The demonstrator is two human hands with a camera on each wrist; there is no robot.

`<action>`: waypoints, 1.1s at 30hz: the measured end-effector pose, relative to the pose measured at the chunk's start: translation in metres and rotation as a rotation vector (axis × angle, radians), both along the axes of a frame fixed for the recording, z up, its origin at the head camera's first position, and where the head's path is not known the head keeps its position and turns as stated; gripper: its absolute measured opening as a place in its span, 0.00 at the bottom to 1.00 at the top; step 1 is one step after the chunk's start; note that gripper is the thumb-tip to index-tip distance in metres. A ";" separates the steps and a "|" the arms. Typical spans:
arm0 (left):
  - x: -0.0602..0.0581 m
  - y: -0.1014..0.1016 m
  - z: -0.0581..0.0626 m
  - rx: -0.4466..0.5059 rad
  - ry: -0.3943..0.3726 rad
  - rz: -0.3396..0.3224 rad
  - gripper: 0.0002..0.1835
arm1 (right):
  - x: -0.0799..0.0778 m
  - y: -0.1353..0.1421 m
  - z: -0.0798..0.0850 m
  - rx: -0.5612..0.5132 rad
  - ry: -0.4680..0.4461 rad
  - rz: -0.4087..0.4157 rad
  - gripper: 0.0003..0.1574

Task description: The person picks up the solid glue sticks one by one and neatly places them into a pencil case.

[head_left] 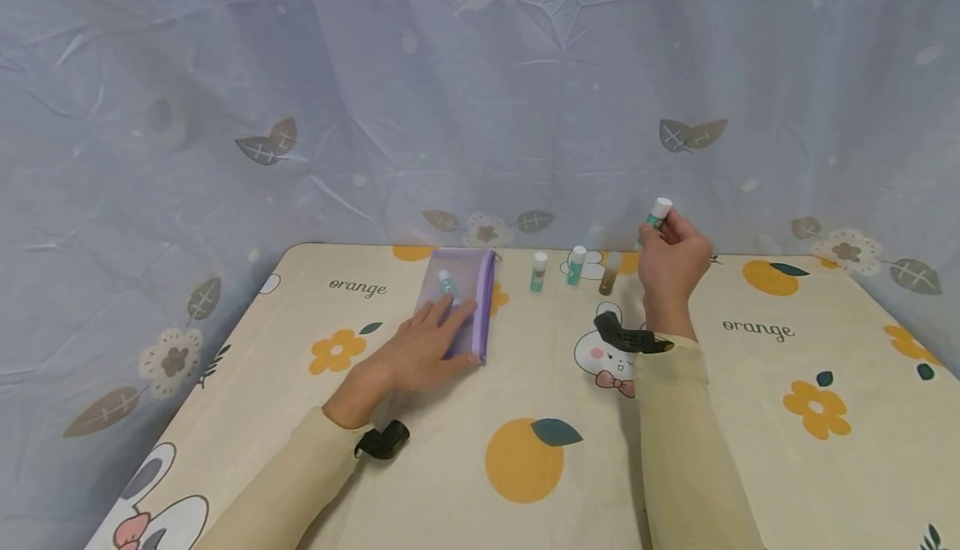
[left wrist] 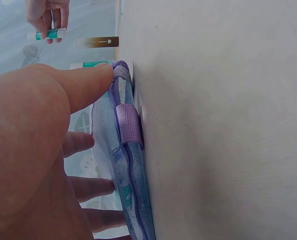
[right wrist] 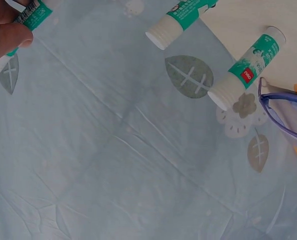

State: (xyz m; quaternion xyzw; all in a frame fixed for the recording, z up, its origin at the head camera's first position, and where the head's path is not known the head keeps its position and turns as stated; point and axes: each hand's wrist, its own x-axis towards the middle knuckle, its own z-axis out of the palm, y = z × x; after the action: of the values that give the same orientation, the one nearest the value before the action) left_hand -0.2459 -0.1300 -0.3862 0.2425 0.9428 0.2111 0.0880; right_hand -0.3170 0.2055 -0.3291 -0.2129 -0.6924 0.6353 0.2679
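Four green, white-capped tubes point(head_left: 538, 274): right hand point(head_left: 674, 263) pinched one, two stood, one purple pouch point(head_left: 483, 317) held one; left fingers point(head_left: 455, 317) lay extended.

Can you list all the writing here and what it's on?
"orange": tablecloth, left side.
"orange": tablecloth, right side.
Green stick beside the purple pouch: red label, too small to read surely.
Green stick in the right hand: print and barcode, too small.
Middle green stick, pouched green stick: too small or blurred.
Brown stick: mark, unreadable.
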 end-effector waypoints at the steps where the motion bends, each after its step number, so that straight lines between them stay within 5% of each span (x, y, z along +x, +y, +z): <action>1: 0.000 0.000 -0.001 0.000 0.002 -0.002 0.45 | -0.001 -0.001 0.000 -0.006 -0.002 0.002 0.30; 33: 0.000 0.000 0.001 0.000 -0.016 0.005 0.46 | -0.001 -0.057 -0.001 0.131 0.018 0.152 0.29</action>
State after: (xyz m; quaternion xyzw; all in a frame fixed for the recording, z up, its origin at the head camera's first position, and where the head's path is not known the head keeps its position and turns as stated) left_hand -0.2458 -0.1297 -0.3854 0.2385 0.9427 0.2130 0.0952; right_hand -0.3180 0.1483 -0.3305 -0.1358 -0.7442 0.6090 0.2384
